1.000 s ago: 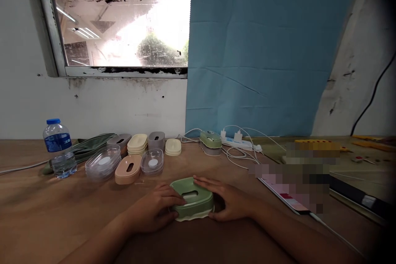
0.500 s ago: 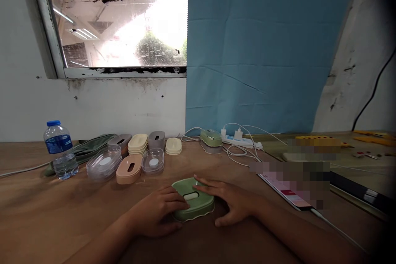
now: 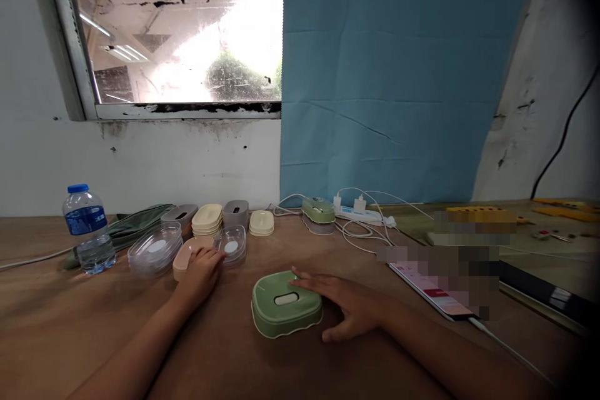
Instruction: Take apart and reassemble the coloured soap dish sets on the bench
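Observation:
A green oval-cornered cover (image 3: 267, 307) with a slot in its top sits on the table in front of me, a pale edge showing under its rim. My right hand (image 3: 349, 305) rests at its right side, fingers spread over the top and thumb apart, not wrapped around it. Farther left, my left hand (image 3: 201, 272) reaches over a pink slotted cover (image 3: 184, 256) and partly hides it. Its fingertips are at the near-left edge of a clear plastic tray (image 3: 233, 244) with a white round spot; whether they touch it I cannot tell.
Behind stand cream stacked pieces (image 3: 207, 219), grey covers (image 3: 235, 212) and another green one (image 3: 319, 209). Clear trays (image 3: 154, 253) and a water bottle (image 3: 89, 231) are at left. A power strip (image 3: 365, 215), cables and a phone (image 3: 435, 294) lie right.
My left hand has left the green cover and moved forward and left to the pink cover and clear tray. My right hand stays by the green cover, which has shifted slightly left.

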Tool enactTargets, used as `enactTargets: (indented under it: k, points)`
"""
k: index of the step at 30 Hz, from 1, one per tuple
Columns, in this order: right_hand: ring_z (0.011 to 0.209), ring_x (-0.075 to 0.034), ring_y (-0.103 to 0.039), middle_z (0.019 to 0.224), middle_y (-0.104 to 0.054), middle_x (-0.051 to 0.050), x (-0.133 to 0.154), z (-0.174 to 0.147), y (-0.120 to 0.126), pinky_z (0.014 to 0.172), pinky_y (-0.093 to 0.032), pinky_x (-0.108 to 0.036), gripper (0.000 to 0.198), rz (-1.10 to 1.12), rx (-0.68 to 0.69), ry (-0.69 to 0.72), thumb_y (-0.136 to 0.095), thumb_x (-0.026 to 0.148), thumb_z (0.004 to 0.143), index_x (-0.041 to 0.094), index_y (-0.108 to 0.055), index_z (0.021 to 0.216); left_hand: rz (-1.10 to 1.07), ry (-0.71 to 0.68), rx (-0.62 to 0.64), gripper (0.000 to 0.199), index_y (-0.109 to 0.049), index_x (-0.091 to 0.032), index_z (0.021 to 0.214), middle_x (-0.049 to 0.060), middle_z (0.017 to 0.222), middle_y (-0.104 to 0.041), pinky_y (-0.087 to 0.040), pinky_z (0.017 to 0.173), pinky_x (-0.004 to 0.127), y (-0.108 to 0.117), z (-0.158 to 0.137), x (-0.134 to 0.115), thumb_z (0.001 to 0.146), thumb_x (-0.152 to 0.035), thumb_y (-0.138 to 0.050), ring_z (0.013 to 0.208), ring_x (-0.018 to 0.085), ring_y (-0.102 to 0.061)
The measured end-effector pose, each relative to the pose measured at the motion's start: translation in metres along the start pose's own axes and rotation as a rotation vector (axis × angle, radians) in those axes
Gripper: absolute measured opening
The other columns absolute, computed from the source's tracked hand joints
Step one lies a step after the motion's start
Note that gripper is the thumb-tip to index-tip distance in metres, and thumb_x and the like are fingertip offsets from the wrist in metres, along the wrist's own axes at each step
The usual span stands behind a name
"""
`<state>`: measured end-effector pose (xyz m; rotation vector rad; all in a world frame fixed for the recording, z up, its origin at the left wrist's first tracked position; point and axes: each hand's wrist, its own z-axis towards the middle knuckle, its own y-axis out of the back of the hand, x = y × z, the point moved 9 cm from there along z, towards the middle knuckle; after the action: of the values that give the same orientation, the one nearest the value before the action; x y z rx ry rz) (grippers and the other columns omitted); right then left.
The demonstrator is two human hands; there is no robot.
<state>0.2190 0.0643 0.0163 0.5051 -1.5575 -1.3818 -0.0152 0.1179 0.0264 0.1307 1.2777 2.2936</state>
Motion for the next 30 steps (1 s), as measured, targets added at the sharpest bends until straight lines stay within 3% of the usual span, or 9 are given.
enactTargets:
  k: [4, 8, 12, 16, 19, 23, 26, 30]
  points:
    - [0.127, -0.026, -0.025, 0.143, -0.018, -0.006, -0.002, 0.0, -0.002, 0.101, -0.025, -0.04, 0.083, -0.021, -0.003, -0.019, -0.062, 0.047, 0.065, 0.027, -0.022, 0.134, -0.115, 0.034, -0.027, 0.026, -0.063, -0.019, 0.092, 0.008, 0.087, -0.065, -0.036, 0.081, 0.04, 0.004, 0.002, 0.002, 0.081, -0.027, -0.04, 0.086, 0.024, -0.054]
    - [0.123, -0.028, -0.031, 0.139, -0.028, -0.007, 0.004, 0.002, 0.004, 0.1, -0.027, -0.041, 0.082, -0.036, -0.087, -0.006, -0.062, 0.05, 0.064, 0.026, -0.025, 0.133, -0.328, 0.136, -0.151, 0.024, -0.063, -0.02, 0.09, 0.007, 0.091, -0.065, -0.036, 0.084, 0.039, 0.022, 0.001, 0.002, 0.08, -0.032, -0.045, 0.09, 0.023, -0.055]
    - [0.121, -0.028, -0.033, 0.135, -0.035, -0.007, 0.007, 0.003, 0.015, 0.099, -0.028, -0.043, 0.075, -0.068, -0.216, -0.043, -0.057, 0.05, 0.069, 0.026, -0.026, 0.133, -0.779, 0.351, -0.298, 0.028, -0.057, -0.018, 0.093, 0.007, 0.095, -0.064, -0.04, 0.083, 0.034, 0.031, -0.005, 0.008, 0.075, -0.04, -0.054, 0.093, 0.022, -0.056]
    - [0.125, -0.027, -0.026, 0.14, -0.025, -0.006, 0.008, 0.002, 0.023, 0.1, -0.027, -0.042, 0.07, -0.09, -0.388, -0.097, -0.052, 0.044, 0.075, 0.026, -0.02, 0.135, -1.238, 0.445, -0.308, 0.036, -0.053, -0.017, 0.097, 0.005, 0.086, -0.065, -0.042, 0.083, 0.034, 0.021, -0.008, -0.001, 0.07, -0.039, -0.061, 0.093, 0.022, -0.059]
    - [0.127, -0.026, -0.022, 0.143, -0.015, -0.006, 0.009, -0.002, 0.029, 0.1, -0.027, -0.042, 0.069, -0.134, -0.526, -0.122, -0.052, 0.036, 0.075, 0.027, -0.018, 0.135, -1.498, 0.447, -0.205, 0.031, -0.056, -0.018, 0.093, 0.001, 0.081, -0.063, -0.04, 0.087, 0.034, 0.01, -0.008, -0.018, 0.068, -0.034, -0.065, 0.089, 0.02, -0.06]
    - [0.128, -0.027, -0.018, 0.144, -0.006, -0.005, 0.017, -0.005, 0.035, 0.1, -0.028, -0.043, 0.069, -0.199, -0.636, -0.086, -0.054, 0.033, 0.073, 0.029, -0.02, 0.133, -1.711, 0.431, 0.083, 0.022, -0.057, -0.019, 0.089, -0.001, 0.078, -0.06, -0.039, 0.087, 0.031, -0.007, -0.012, -0.051, 0.071, -0.028, -0.064, 0.084, 0.015, -0.061]
    - [0.127, -0.028, -0.022, 0.143, -0.01, -0.005, 0.02, -0.007, 0.036, 0.099, -0.03, -0.043, 0.065, -0.201, -0.646, -0.043, -0.055, 0.033, 0.074, 0.028, -0.025, 0.131, -1.758, 0.409, 0.219, 0.018, -0.057, -0.018, 0.086, -0.001, 0.076, -0.058, -0.039, 0.085, 0.031, -0.014, -0.016, -0.071, 0.072, -0.026, -0.063, 0.083, 0.015, -0.06]
    - [0.124, -0.027, -0.028, 0.139, -0.022, -0.006, 0.016, -0.009, 0.035, 0.099, -0.031, -0.04, 0.064, -0.184, -0.616, -0.001, -0.057, 0.037, 0.072, 0.027, -0.031, 0.129, -1.757, 0.422, 0.266, 0.019, -0.056, -0.018, 0.086, -0.001, 0.078, -0.055, -0.038, 0.084, 0.031, -0.021, -0.018, -0.08, 0.071, -0.026, -0.064, 0.083, 0.015, -0.058]
